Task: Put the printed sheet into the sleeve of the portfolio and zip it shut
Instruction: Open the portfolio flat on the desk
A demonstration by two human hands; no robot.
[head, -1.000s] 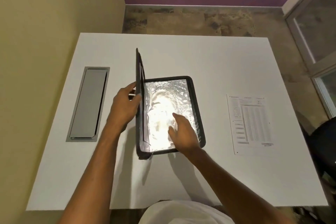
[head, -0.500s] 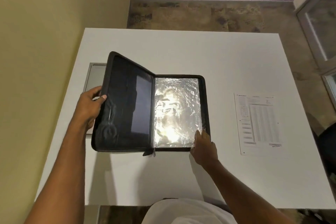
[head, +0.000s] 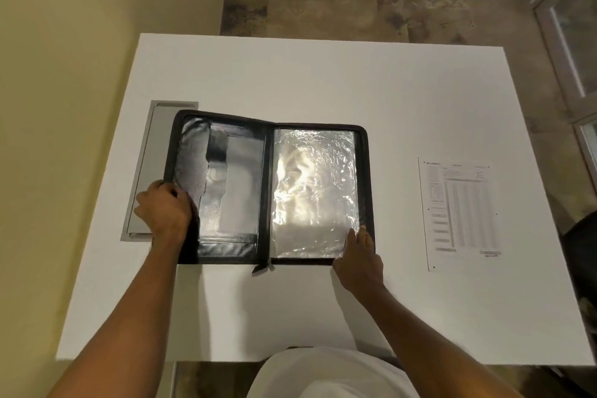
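Portfolio (head: 223, 191) lies fully open and flat on the white tabletop (head: 323, 81), its left cover overlapping the grey cable hatch (head: 145, 171) and its zip pull (head: 263, 268) hanging off the near edge at the spine. My left hand (head: 164, 213) presses down on the near-left cover with fingers curled over its outer edge, while my right hand (head: 357, 263) rests at the near-right corner, fingers pressed together on the shiny clear sleeve (head: 313, 191). Well apart to the right, the printed sheet (head: 462, 213) lies flat on the tabletop, untouched.
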